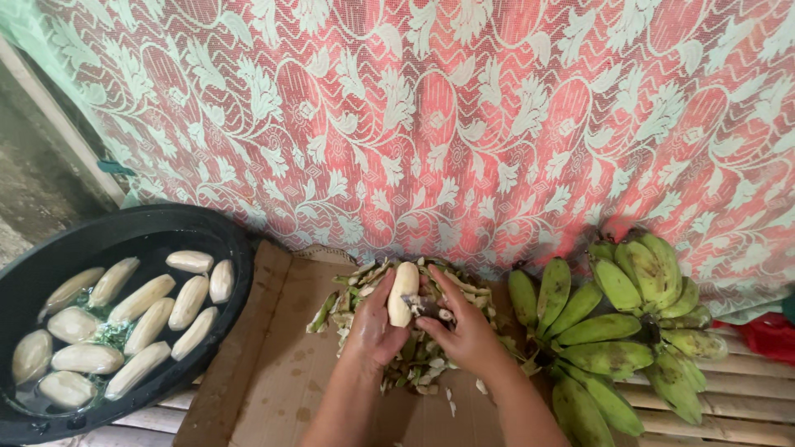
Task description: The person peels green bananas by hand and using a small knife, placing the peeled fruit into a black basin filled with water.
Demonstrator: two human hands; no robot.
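My left hand (373, 324) grips a pale peeled banana (403, 291) and holds it upright over a heap of green peelings (414, 348). My right hand (464, 325) is closed around a small knife (426, 305) whose blade lies against the banana's right side. Both hands sit above a sheet of brown cardboard (273, 364). A bunch of green unpeeled bananas (617, 331) lies just to the right of my right hand.
A black basin (236, 248) at the left holds water and several peeled bananas (141, 319). A red and white floral lace cloth (431, 116) hangs behind. Bamboo slats (745, 397) show at the lower right, with a red object (770, 335) at the edge.
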